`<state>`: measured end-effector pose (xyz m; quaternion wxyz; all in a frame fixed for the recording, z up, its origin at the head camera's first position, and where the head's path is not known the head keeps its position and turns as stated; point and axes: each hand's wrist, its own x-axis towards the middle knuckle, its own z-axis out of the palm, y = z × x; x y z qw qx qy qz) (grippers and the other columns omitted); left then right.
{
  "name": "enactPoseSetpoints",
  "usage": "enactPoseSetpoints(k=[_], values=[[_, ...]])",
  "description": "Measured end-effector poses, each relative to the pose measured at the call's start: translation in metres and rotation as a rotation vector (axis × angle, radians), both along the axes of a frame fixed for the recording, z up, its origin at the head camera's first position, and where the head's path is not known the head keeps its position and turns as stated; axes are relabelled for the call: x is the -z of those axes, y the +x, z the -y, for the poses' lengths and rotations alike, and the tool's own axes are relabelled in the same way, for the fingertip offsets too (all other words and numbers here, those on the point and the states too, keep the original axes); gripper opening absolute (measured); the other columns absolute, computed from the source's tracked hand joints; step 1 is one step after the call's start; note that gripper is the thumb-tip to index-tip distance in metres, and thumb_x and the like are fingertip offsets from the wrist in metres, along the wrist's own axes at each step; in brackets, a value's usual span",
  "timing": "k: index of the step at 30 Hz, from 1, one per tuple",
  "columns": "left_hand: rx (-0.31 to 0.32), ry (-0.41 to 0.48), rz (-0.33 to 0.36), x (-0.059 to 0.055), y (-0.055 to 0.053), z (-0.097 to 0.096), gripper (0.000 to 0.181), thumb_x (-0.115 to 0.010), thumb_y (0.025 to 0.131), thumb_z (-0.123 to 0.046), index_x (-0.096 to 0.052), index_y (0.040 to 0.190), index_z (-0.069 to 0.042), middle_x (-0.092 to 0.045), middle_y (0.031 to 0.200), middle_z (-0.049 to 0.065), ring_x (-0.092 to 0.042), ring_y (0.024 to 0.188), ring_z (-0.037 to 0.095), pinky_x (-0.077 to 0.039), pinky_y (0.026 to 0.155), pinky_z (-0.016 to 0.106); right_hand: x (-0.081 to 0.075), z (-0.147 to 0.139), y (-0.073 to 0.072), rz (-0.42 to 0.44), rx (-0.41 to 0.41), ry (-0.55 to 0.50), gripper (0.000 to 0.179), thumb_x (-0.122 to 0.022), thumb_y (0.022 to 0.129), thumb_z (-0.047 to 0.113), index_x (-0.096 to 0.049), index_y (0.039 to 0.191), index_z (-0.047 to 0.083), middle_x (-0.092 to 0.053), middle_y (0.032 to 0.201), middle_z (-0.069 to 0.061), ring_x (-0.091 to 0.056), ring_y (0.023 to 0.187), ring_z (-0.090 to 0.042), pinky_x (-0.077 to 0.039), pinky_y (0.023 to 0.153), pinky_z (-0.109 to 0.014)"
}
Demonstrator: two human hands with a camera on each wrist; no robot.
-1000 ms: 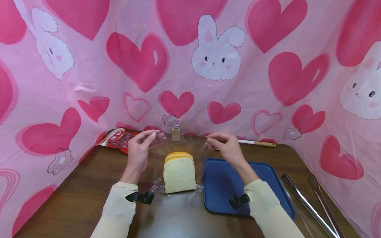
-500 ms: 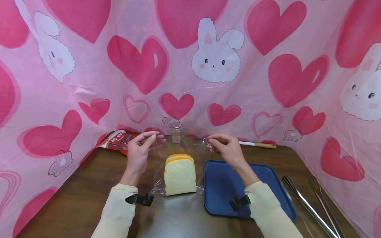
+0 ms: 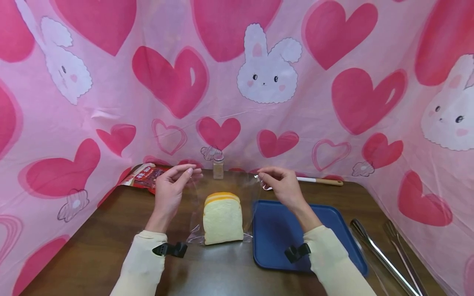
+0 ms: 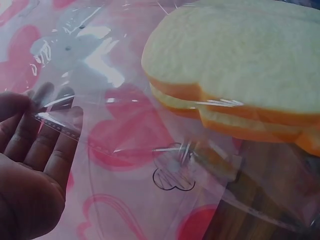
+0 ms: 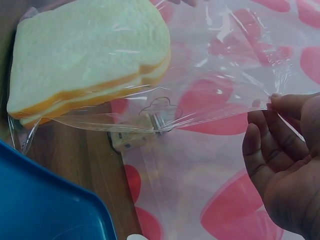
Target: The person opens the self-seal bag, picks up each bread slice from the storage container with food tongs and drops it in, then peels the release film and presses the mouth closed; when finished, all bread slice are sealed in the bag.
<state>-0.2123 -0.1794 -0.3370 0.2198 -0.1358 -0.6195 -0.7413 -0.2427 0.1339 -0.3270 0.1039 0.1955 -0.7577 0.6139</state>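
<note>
Two slices of bread (image 3: 223,220) with orange-brown crusts stand together inside a clear plastic bag (image 3: 252,187). My left hand (image 3: 171,190) pinches the bag's upper left corner between thumb and forefinger. In the left wrist view the other fingers of the left hand (image 4: 35,165) spread behind the clear film. At the upper right corner, my right hand (image 3: 284,187) pinches the film. The right wrist view shows the bag (image 5: 220,95) stretched from the bread (image 5: 90,55) to the thumb and forefinger of the right hand (image 5: 290,155).
A blue tray (image 3: 274,246) lies right of the bag. Metal tongs (image 3: 381,253) and a second metal utensil (image 3: 401,250) are farther right. Behind stand a small glass jar (image 3: 218,167), a red food packet (image 3: 144,176) and a wooden-handled utensil (image 3: 326,181), against a pink cloth (image 3: 229,94).
Both hands keep hold of the bag's upper corners. The left hand has shifted slightly left; the bread stays where it was, and the view has tilted a little.
</note>
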Motion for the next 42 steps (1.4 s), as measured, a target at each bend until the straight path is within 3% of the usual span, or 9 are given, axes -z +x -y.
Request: enactPoseSetpoints(k=[5,12,17,22,26,32,36,42], values=[[0.007,-0.003,-0.011,-0.0001,0.0001,0.0017,0.031,-0.066,0.103,-0.002,-0.063,0.123,0.021,-0.082,0.095,-0.005,-0.081,0.088,0.013,-0.066,0.081,0.032,-0.0028,0.0016,0.0012,-0.009,0.007,0.017,0.021,-0.074,0.098,0.008,-0.076,0.113,-0.006,-0.073,0.088,-0.02,-0.068,0.069,-0.011,-0.063,0.069,-0.027],[-0.005,-0.01,-0.018,-0.0011,-0.0001,0.0039,0.027,-0.067,0.102,-0.002,-0.066,0.119,0.018,-0.082,0.095,-0.004,-0.081,0.086,0.013,-0.066,0.077,0.032,-0.0072,0.0021,0.0027,-0.014,-0.02,0.028,0.023,-0.071,0.1,0.006,-0.074,0.118,-0.008,-0.075,0.098,-0.022,-0.071,0.077,-0.021,-0.063,0.072,-0.024],[-0.02,-0.026,-0.028,-0.0023,0.0007,0.0055,0.022,-0.068,0.102,-0.003,-0.07,0.118,0.012,-0.082,0.095,-0.005,-0.081,0.085,0.013,-0.066,0.075,0.034,-0.0073,0.0015,0.0021,-0.019,-0.035,0.029,0.022,-0.071,0.1,0.006,-0.075,0.118,-0.006,-0.075,0.102,-0.027,-0.071,0.076,-0.014,-0.063,0.073,-0.025],[-0.004,-0.01,-0.043,-0.0033,0.0007,0.0064,0.024,-0.068,0.101,0.0,-0.068,0.119,0.016,-0.082,0.094,-0.003,-0.081,0.085,0.013,-0.066,0.073,0.035,-0.0064,0.0006,0.0022,-0.024,-0.028,0.022,0.023,-0.072,0.1,0.008,-0.076,0.118,-0.004,-0.075,0.104,-0.029,-0.072,0.076,-0.011,-0.064,0.073,-0.026],[0.026,0.004,-0.059,-0.0029,0.0002,0.0069,0.026,-0.067,0.101,0.003,-0.065,0.121,0.019,-0.082,0.095,-0.003,-0.081,0.085,0.013,-0.066,0.072,0.034,-0.0044,-0.0008,0.0013,-0.034,-0.032,0.009,0.024,-0.072,0.1,0.005,-0.074,0.119,-0.008,-0.075,0.103,-0.03,-0.074,0.078,-0.015,-0.064,0.073,-0.026],[0.047,0.015,-0.081,-0.0017,-0.0007,0.0076,0.026,-0.067,0.1,0.005,-0.064,0.121,0.019,-0.083,0.096,-0.002,-0.081,0.085,0.014,-0.066,0.072,0.035,-0.0018,-0.0019,0.0004,-0.035,-0.046,-0.027,0.024,-0.071,0.099,0.002,-0.073,0.12,-0.009,-0.079,0.098,-0.017,-0.076,0.081,-0.023,-0.065,0.073,-0.027],[0.039,0.008,-0.078,-0.0009,-0.001,0.0083,0.022,-0.068,0.1,0.003,-0.068,0.119,0.014,-0.083,0.097,-0.002,-0.081,0.084,0.014,-0.067,0.071,0.035,-0.0003,-0.0017,0.0009,-0.028,-0.04,-0.053,0.022,-0.071,0.098,0.001,-0.072,0.118,-0.008,-0.079,0.095,-0.012,-0.076,0.081,-0.021,-0.065,0.073,-0.028],[0.04,0.017,-0.066,0.001,0.0001,0.0078,0.016,-0.069,0.099,0.003,-0.072,0.115,0.006,-0.083,0.097,-0.002,-0.081,0.083,0.015,-0.066,0.07,0.033,0.0019,-0.0023,0.0034,-0.038,-0.029,-0.061,0.016,-0.071,0.098,0.0,-0.069,0.11,-0.009,-0.077,0.098,-0.022,-0.076,0.078,-0.015,-0.066,0.074,-0.031]])
